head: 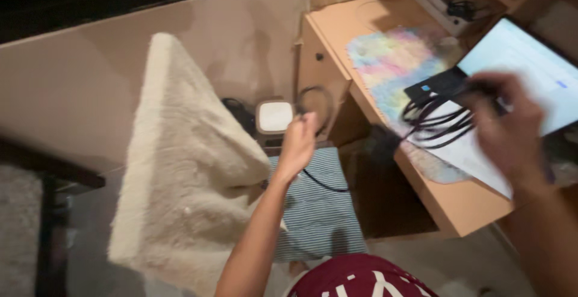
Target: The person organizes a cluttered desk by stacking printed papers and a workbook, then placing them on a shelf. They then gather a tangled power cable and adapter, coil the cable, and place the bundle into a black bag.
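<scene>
My left hand [299, 142] is closed on a thin black cable [315, 101] that loops up beside the desk's side panel and trails down over a striped cloth [322, 204]. My right hand [504, 127], blurred by motion, grips a bundle of coiled black cables [435, 120] with a small black box [435, 85] at its end, held above the wooden desk [448, 204]. A white square device [275, 116] stands on the floor just left of my left hand.
A fluffy cream rug or blanket [180, 164] drapes to the left. On the desk lie a pastel mat [394, 62], white paper and an open laptop [530, 68]. More cables and a box sit on the shelf at the back right.
</scene>
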